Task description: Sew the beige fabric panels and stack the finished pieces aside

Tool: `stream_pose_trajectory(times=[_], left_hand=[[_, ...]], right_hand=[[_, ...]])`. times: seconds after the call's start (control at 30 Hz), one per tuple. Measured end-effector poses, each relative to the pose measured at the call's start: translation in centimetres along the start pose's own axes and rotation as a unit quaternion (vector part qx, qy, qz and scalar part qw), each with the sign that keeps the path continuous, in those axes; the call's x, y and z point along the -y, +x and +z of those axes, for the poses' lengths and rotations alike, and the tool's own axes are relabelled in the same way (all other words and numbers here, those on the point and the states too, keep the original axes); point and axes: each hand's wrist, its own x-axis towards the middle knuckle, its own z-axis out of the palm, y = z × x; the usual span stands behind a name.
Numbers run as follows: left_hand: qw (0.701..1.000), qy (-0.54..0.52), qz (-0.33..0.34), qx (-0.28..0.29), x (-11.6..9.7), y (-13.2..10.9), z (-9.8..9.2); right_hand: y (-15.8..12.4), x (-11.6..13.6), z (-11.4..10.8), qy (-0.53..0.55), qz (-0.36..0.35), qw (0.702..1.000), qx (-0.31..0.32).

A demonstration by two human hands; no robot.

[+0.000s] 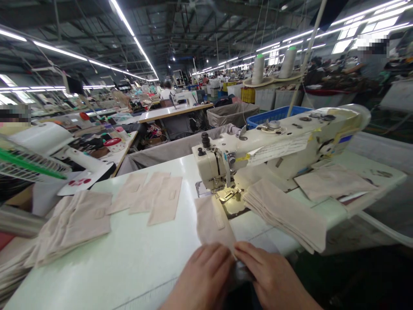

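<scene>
My left hand (204, 275) and my right hand (269, 275) meet at the table's near edge, fingers curled on the near end of a beige fabric piece (214, 224). That piece runs away from me toward the presser foot (228, 194) of the cream sewing machine (274, 148). A small tab lies on the piece. Both hands pinch the fabric edge; what lies under the fingers is hidden.
A stack of beige pieces (285, 213) lies right of the needle, and another (334, 181) farther right. Three separate pieces (148, 197) and a larger pile (72, 224) lie on the white table (129, 258) to the left. Thread cones (258, 69) stand behind; other workstations fill the hall.
</scene>
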Motion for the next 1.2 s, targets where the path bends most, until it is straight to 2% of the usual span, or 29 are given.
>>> stream_pose_trajectory(times=[0.07, 0.17, 0.33, 0.63, 0.7, 0.8, 0.9, 1.03, 1.1, 1.2], left_hand=[[0.999, 0.013, 0.033, -0.035, -1.5, -0.7, 1.6], [0.998, 0.022, 0.034, -0.051, -1.7, -0.9, 2.5], [0.999, -0.007, 0.021, -0.049, -1.1, 0.0, 1.7], [0.999, -0.043, -0.012, 0.006, -0.6, 0.7, 0.2], [0.998, -0.05, -0.021, 0.027, -0.4, 1.0, -0.3], [0.996, -0.061, -0.025, 0.058, 0.0, 1.5, -1.1], [0.995, -0.064, -0.021, 0.067, 0.4, 1.9, -1.4], [0.996, -0.058, -0.029, 0.064, 1.0, 2.1, -1.3], [0.996, -0.058, -0.029, 0.061, 1.4, 2.1, -1.2], [0.996, -0.059, -0.031, 0.057, 1.9, 2.4, -1.1]], right_hand=[[0.0, -0.1, 0.2, -0.003, 0.002, 1.0, -0.003], [0.1, -0.1, 0.4, 0.0, 0.01, 1.0, -0.007], [0.5, -0.2, 0.5, 0.004, 0.028, 1.0, -0.009], [1.6, -0.2, 0.1, 0.026, 0.059, 0.998, 0.007], [1.8, -0.5, -0.7, 0.025, 0.071, 0.997, -0.011], [1.7, -1.6, -2.5, -0.017, 0.094, 0.992, -0.087], [1.4, -3.4, -4.5, -0.07, 0.142, 0.978, -0.133], [0.9, -6.6, -6.7, -0.159, 0.24, 0.949, -0.127], [0.7, -8.2, -7.4, -0.182, 0.314, 0.927, -0.098], [0.7, -9.8, -8.0, -0.181, 0.397, 0.899, -0.022]])
